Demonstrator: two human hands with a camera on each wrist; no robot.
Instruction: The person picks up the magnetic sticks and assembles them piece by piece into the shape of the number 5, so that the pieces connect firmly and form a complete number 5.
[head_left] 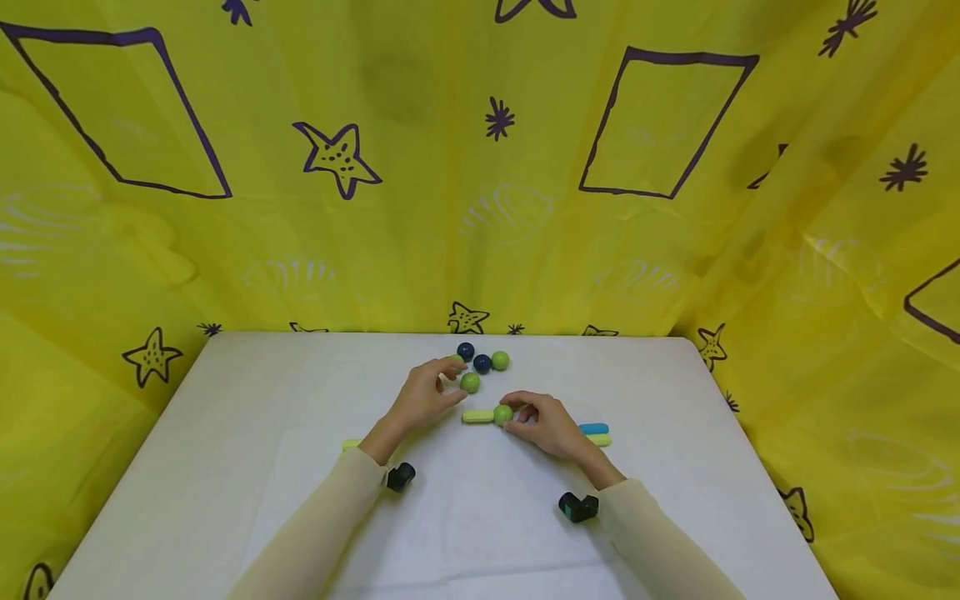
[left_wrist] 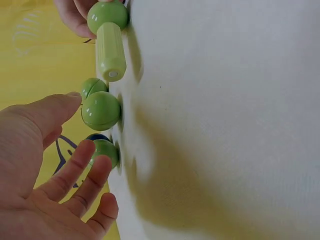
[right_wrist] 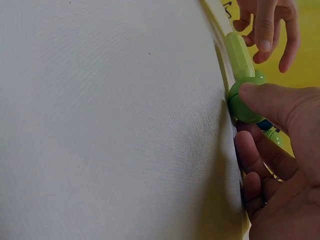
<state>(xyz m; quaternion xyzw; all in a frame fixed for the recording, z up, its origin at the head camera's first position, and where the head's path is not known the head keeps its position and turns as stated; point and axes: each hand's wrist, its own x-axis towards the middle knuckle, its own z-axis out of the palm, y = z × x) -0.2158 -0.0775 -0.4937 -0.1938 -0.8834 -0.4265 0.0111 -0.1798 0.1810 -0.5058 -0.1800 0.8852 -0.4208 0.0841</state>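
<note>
My right hand (head_left: 546, 423) pinches a green ball (head_left: 502, 415) between thumb and fingers. A light green ribbed stick (head_left: 478, 416) joins that ball and points left, towards my left hand (head_left: 422, 395). The left hand reaches over the table, thumb and fingers spread around a loose green ball (head_left: 470, 382); in the left wrist view a gap shows between the thumb and this ball (left_wrist: 101, 111). Another green ball (left_wrist: 105, 152) sits behind the left fingertips. Farther back are two dark blue balls (head_left: 482, 363) and one more green ball (head_left: 500, 361).
A blue stick (head_left: 594, 428) and a light green stick (head_left: 599, 440) lie beyond the right wrist. Another light green stick (head_left: 350, 445) lies partly hidden by the left forearm. Yellow patterned curtain (head_left: 420, 233) borders the white table (head_left: 247, 400) at the back and sides.
</note>
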